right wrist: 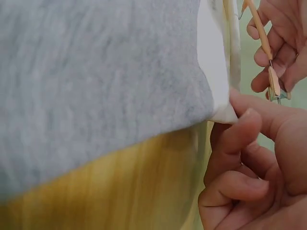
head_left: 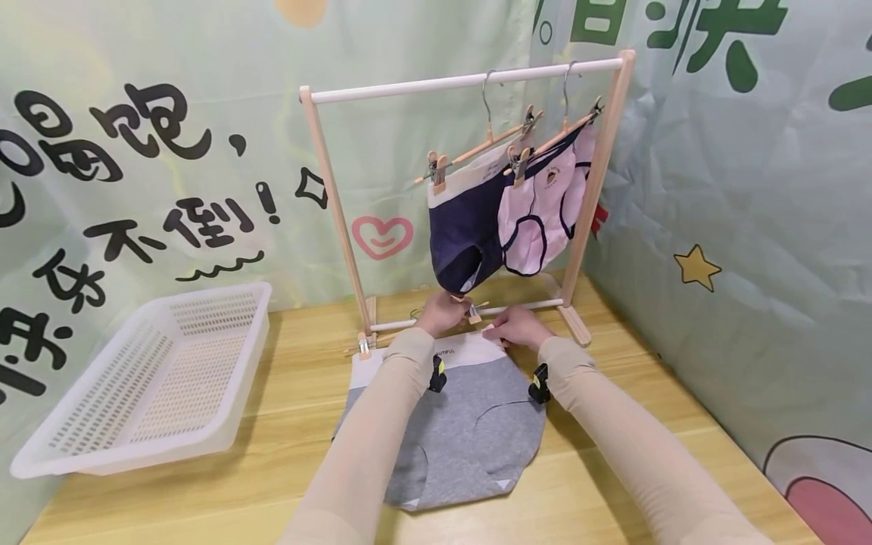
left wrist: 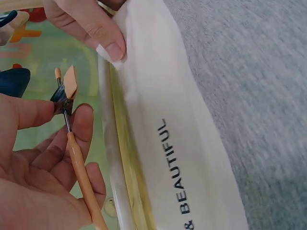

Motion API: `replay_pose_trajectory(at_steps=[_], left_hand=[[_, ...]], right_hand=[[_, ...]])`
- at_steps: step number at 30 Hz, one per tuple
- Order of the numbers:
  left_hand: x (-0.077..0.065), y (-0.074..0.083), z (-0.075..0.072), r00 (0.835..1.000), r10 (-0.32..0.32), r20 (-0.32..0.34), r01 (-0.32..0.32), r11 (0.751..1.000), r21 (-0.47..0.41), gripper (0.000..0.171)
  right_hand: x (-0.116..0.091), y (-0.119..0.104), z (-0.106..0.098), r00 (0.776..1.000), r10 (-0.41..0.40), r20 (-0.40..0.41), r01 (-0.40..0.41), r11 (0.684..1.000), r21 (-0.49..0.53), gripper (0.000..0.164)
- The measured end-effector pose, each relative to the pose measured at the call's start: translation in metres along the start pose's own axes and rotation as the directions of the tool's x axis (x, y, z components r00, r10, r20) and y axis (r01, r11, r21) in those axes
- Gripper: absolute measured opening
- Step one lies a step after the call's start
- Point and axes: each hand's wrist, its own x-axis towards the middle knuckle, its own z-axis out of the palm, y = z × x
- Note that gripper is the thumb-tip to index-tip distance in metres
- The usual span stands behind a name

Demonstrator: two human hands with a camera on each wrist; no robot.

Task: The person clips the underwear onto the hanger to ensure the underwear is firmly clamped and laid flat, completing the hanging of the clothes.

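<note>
Grey underpants with a white waistband lettered "BEAUTIFUL" lie flat on the table. My left hand pinches the end clip of a wooden clip hanger, just beyond the waistband. At the hanger's other end, another clip sits on the waistband's left corner. My right hand holds the right corner of the waistband between thumb and index finger, as the right wrist view shows. That corner is slightly apart from the clip in my left hand.
Behind the hands stands a wooden rack with a white top bar. Navy underpants and pink underpants hang there from clip hangers. A white plastic basket stands on the left of the table. Printed cloth surrounds the table.
</note>
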Motion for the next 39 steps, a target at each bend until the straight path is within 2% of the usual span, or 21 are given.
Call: replay_pose_trajectory(at_steps=[5, 9, 14, 16, 19, 24, 34, 39], left_hand=[[0.001, 0.000, -0.001, 1.000, 0.007, 0.016, -0.007, 1.000, -0.008, 0.022], [0.003, -0.002, -0.003, 1.000, 0.013, 0.011, -0.013, 1.000, -0.022, 0.016], [0.006, -0.001, -0.005, 0.998, 0.067, 0.017, -0.067, 0.998, -0.003, 0.040], [0.006, -0.001, -0.004, 0.997, 0.068, 0.025, -0.067, 0.998, -0.018, 0.046], [0.008, -0.004, -0.002, 0.999, 0.048, 0.017, -0.047, 0.996, -0.072, 0.036], [0.010, -0.006, 0.000, 1.000, 0.013, -0.026, -0.017, 0.989, -0.149, 0.008], [0.012, -0.004, -0.001, 0.998, -0.054, -0.009, 0.052, 0.979, -0.199, 0.006], [0.010, -0.006, -0.002, 0.998, -0.061, -0.005, 0.058, 0.966, -0.253, 0.015]], right_hand=[[-0.001, 0.000, -0.002, 1.000, 0.010, -0.012, -0.009, 1.000, 0.020, 0.032], [-0.004, -0.001, -0.004, 1.000, 0.016, -0.024, -0.014, 0.997, 0.080, 0.022], [-0.005, -0.003, -0.006, 0.999, -0.004, -0.033, 0.008, 0.992, 0.124, 0.018], [-0.005, -0.004, -0.006, 0.999, -0.014, -0.033, 0.018, 0.992, 0.124, 0.018], [-0.007, -0.006, -0.007, 0.999, -0.030, -0.032, 0.034, 0.993, 0.113, 0.017], [-0.009, -0.008, -0.008, 0.999, -0.046, -0.022, 0.048, 0.992, 0.120, 0.016], [-0.010, -0.008, -0.011, 0.997, -0.070, -0.017, 0.071, 0.988, 0.139, 0.014], [-0.011, -0.009, -0.013, 0.997, -0.062, -0.034, 0.067, 0.985, 0.161, 0.016]])
